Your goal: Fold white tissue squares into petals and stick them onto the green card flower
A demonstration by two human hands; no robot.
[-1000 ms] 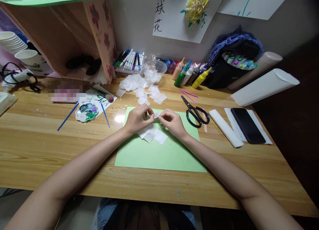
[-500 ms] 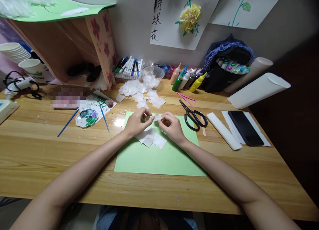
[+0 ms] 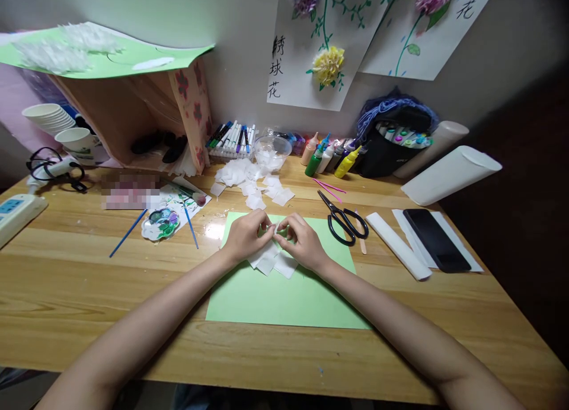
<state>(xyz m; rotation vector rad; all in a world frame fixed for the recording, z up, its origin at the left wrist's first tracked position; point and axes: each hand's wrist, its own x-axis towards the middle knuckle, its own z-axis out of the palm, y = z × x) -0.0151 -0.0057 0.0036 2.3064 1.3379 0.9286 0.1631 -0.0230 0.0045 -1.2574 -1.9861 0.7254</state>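
Over a light green sheet of paper (image 3: 284, 306), my left hand (image 3: 246, 237) and my right hand (image 3: 303, 243) meet fingertip to fingertip. Both are closed in a pinch on one small piece of thin white paper (image 3: 275, 228), mostly covered by the fingers. Beneath them several white paper squares (image 3: 265, 263) lie overlapping on the green sheet. Behind the hands, a loose heap of similar white squares (image 3: 237, 173) spreads in front of a clear plastic bowl (image 3: 284, 166), which has more pieces inside.
Black-handled scissors (image 3: 340, 220) and a wooden stick (image 3: 361, 235) lie to the right, then a folded white paper strip (image 3: 398, 246) and a phone (image 3: 435, 241). Paint bottles (image 3: 326, 158) stand behind. A paint palette (image 3: 160, 224) and brushes (image 3: 190, 225) are on the left.
My fingertips have come closer together, and the white paper between them shows less than before. The view has tilted upward, revealing more of the flower pictures on the wall.
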